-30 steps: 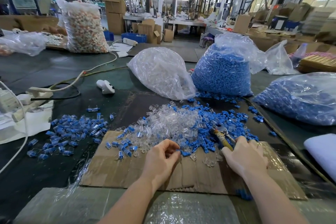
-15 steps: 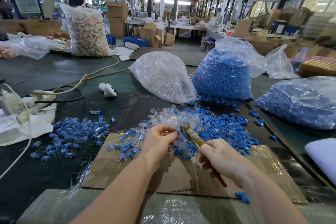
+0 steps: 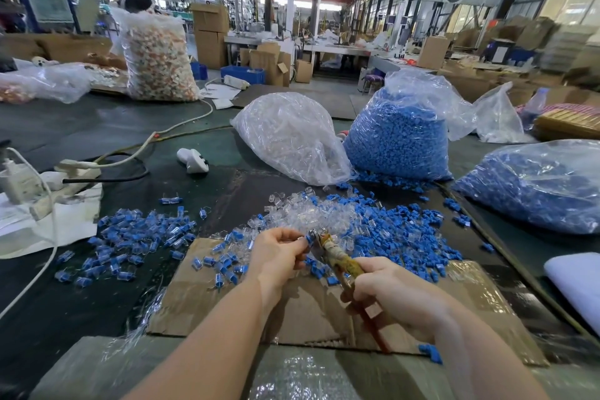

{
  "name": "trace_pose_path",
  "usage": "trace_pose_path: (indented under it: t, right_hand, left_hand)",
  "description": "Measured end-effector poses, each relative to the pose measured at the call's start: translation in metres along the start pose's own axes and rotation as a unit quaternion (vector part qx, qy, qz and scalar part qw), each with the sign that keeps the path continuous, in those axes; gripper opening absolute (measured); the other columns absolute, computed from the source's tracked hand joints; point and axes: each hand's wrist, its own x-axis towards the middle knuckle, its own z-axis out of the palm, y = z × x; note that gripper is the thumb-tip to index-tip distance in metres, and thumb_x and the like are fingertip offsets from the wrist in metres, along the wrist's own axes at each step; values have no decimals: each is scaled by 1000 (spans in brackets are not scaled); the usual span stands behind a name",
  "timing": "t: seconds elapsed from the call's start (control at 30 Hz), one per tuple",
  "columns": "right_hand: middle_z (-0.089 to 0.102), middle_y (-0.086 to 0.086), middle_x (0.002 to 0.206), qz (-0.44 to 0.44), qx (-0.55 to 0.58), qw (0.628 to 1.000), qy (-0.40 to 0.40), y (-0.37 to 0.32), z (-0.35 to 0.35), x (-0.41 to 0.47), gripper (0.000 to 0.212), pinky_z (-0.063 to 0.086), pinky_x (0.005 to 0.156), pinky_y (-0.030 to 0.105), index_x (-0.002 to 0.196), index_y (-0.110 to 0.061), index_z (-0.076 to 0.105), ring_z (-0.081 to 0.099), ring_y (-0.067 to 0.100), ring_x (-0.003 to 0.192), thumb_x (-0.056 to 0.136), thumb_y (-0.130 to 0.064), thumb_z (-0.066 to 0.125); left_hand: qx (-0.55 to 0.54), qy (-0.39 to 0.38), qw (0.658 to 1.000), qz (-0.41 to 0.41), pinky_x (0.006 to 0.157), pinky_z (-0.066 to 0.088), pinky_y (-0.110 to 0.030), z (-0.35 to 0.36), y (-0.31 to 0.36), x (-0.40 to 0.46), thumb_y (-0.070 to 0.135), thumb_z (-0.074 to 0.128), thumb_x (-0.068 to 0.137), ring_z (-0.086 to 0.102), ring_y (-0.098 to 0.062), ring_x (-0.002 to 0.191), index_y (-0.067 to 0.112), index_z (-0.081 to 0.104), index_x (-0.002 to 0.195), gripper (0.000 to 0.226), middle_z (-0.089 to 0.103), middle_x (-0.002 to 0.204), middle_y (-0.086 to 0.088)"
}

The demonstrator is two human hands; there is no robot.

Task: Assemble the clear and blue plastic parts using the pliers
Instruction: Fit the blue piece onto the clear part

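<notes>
Head view: a person's two forearms reach over a dark table point(image 3: 97, 127) strewn with small plastic parts.
Left hand point(image 3: 276, 253): fingertips pinch a small part at the tool's nose; it is too small to say whether it is clear, blue or both.
Right hand point(image 3: 389, 292): clenched around the handles of the pliers point(image 3: 337, 256), which are wrapped in yellowish tape and point up and left.
Loose parts: the mixed clear and blue pile point(image 3: 341, 224) lies just beyond the hands, partly on a cardboard sheet point(image 3: 311, 308).
Joined pieces: the blue-and-clear heap point(image 3: 136, 237) sits to the left.
Supply: a bag of clear parts point(image 3: 289, 136) and a bag of blue parts point(image 3: 399, 140) stand behind.
Risk: squeezing off-centre could likely crack the brittle-looking clear shell or nip the left fingertips, which sit right against the nose.
</notes>
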Motion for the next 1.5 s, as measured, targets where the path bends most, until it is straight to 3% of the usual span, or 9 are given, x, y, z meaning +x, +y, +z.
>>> trace_pose_path:
  t: [0.23, 0.47, 0.93, 1.03, 1.13, 1.23, 1.3, 1.4, 1.5]
  right_hand:
    - [47, 11, 87, -8, -19, 1000, -1, 1, -1, 0, 13, 36, 73, 38, 83, -12, 44, 52, 23, 79, 80, 1, 44]
    - [48, 10, 83, -10, -37, 999, -8, 2, 2, 2, 15, 38, 73, 39, 84, -13, 49, 53, 23, 77, 78, 0, 45]
    - [44, 4, 68, -59, -199, 977, 47, 4, 9, 2, 22, 30, 48, 25, 71, -17, 45, 37, 14, 51, 86, -1, 42]
    - [47, -3, 68, -73, -128, 987, 58, 7, 10, 3, 23, 28, 44, 19, 91, -23, 57, 37, 8, 46, 83, -3, 50]
    - [46, -6, 83, -65, -83, 987, 123, 15, 8, 11, 49, 33, 45, 16, 125, -24, 51, 43, 6, 52, 81, -4, 56]
    - [52, 3, 101, -53, -139, 963, 225, 23, -3, 17, 50, 48, 69, 33, 128, -18, 49, 53, 16, 79, 80, -7, 59]
    - [50, 8, 115, -6, -206, 937, 281, 31, -13, 20, 53, 45, 90, 41, 131, -19, 45, 51, 24, 102, 81, -16, 61]
    - [49, 11, 123, 50, -277, 903, 324, 42, -24, 23, 56, 39, 96, 40, 135, -21, 40, 44, 29, 115, 85, -35, 60]
    - [46, 11, 130, 86, -314, 881, 344, 54, -32, 28, 65, 34, 100, 43, 141, -24, 32, 39, 30, 124, 87, -51, 55]
  left_hand:
    - [1, 9, 1000, -10, 53, 50, -18, 0, 4, -2, 0, 59, 87, 58, -12, 60, 3, 64, 90, 7, 64, 75, -10]
    - [3, 19, 1000, -17, 50, 49, -16, 2, 4, -7, -4, 57, 87, 56, -12, 58, 5, 63, 82, 12, 62, 74, -10]
    - [-6, 38, 999, -19, 50, 47, -15, 9, -2, -9, -2, 56, 88, 57, -10, 59, 10, 62, 81, 15, 63, 75, -8]
    - [5, 41, 999, -12, 52, 49, -16, 8, 0, -12, 1, 55, 89, 58, -11, 64, 10, 62, 87, 11, 64, 81, -9]
    - [45, 68, 996, 33, 52, 46, -17, 0, 0, -14, 5, 59, 88, 58, -8, 60, 10, 63, 88, 7, 65, 78, -4]
    - [235, 155, 952, 118, 57, 43, -17, -20, -5, -12, 15, 57, 91, 58, -8, 71, 18, 64, 92, 8, 64, 85, 4]
    - [343, 212, 903, 147, 67, 48, -27, -40, -9, -10, 20, 54, 93, 57, -13, 78, 22, 66, 100, 14, 63, 95, 3]
    - [455, 268, 836, 152, 80, 41, -33, -65, -13, -7, 24, 52, 93, 54, -17, 89, 27, 67, 105, 19, 63, 101, 2]
    - [512, 280, 803, 118, 82, 34, -35, -78, -15, -4, 28, 51, 94, 49, -20, 95, 31, 66, 109, 22, 61, 102, 3]
